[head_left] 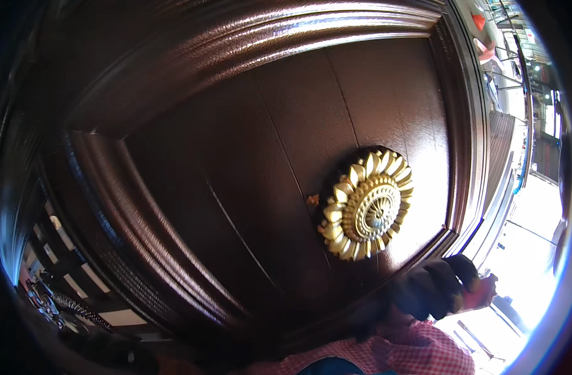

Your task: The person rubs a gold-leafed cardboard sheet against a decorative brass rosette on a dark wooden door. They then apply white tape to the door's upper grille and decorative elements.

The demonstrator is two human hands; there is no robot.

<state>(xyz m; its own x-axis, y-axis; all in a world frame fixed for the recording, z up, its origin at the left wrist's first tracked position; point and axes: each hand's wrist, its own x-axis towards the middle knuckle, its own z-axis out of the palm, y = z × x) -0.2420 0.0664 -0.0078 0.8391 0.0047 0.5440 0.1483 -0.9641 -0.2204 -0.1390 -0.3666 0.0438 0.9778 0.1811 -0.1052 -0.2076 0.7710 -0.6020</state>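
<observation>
Background: glaring, washed-out workspace (530,215) past the right edge of the panel; a ribbed black coil (80,310) among metal parts in the dim lower left.
Panel: a dark brown, grooved panel (230,150) fills most of my view, bordered by raised glossy moulding (323,28).
Rosette: a gold, petalled rosette (370,209) sits on the panel, toward its lower right corner; a small orange-brown bit (313,200) lies just left of it.
Right hand: my right hand (433,287) is at the panel's lower right corner, fingers bent and close together, beside a reddish piece (480,294); I cannot tell whether they clamp on it or touch the moulding.
Left hand: lost in the dark lower edge; I cannot tell its state.
Sleeve: red-and-white checked cloth (430,353), below my right hand.
Handling: I judge the panel stiff and heavy, its gloss slippery; the moulding looks the sounder hold, both sides.
Petals: probably rigid, perhaps easily chipped at the tips; I'd hold the rosette by its rounded centre.
</observation>
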